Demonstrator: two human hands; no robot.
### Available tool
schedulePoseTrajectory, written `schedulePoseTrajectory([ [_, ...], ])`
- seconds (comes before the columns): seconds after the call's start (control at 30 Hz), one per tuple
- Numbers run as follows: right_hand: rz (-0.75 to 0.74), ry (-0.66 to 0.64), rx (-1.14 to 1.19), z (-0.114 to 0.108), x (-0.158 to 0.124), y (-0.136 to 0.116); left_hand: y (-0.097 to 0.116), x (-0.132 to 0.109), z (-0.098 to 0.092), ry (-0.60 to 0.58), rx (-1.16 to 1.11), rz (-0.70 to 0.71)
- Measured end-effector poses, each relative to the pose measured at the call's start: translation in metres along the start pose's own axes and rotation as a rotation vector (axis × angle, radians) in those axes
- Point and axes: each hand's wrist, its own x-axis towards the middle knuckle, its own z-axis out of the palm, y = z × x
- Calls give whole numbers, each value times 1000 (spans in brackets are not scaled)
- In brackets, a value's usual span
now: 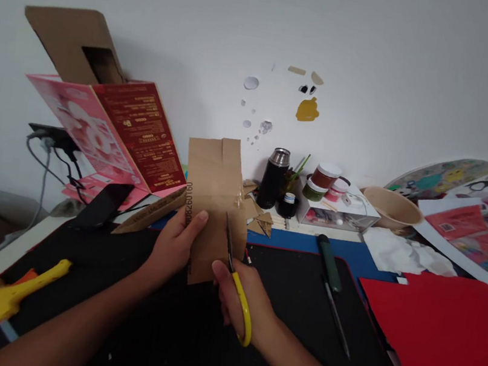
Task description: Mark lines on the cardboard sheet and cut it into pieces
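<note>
A brown cardboard piece [213, 178] with printed numbers along its left edge stands tilted upright in front of me. My left hand [178, 237] grips it by the left edge, thumb on the near face. In my right hand [245, 299] is a pair of scissors [243, 305] with yellow handles. One scissor blade lies across the front of the cardboard's lower right part; the other blade is hidden behind it. My right thumb is close to the cardboard's lower edge.
A black mat [294, 337] covers the desk. A green utility knife [330, 263] and a pencil-like tool lie right, near red paper [445, 335]. A yellow giraffe figure [11, 298] is at left. Behind stand a black thermos [273, 180], paint jars [325, 177] and cardboard scraps [259, 217].
</note>
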Motion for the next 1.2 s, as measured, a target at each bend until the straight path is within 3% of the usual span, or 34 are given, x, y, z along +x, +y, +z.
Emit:
schedulePoseTrajectory([
  [0.33, -18, -115, -64, -15, 0, -14, 6, 4, -8, -61, -2, 1],
  [0.73, -221, -188, -209, -35, -7, -29, 11, 7, -12, -63, 50, 5],
  [0.9, -104, -221, -112, -29, -7, -27, 7, 6, -13, -59, 50, -18],
  [1.2, 9, -99, -20, -18, -2, -24, 4, 5, -8, -41, -3, -88],
])
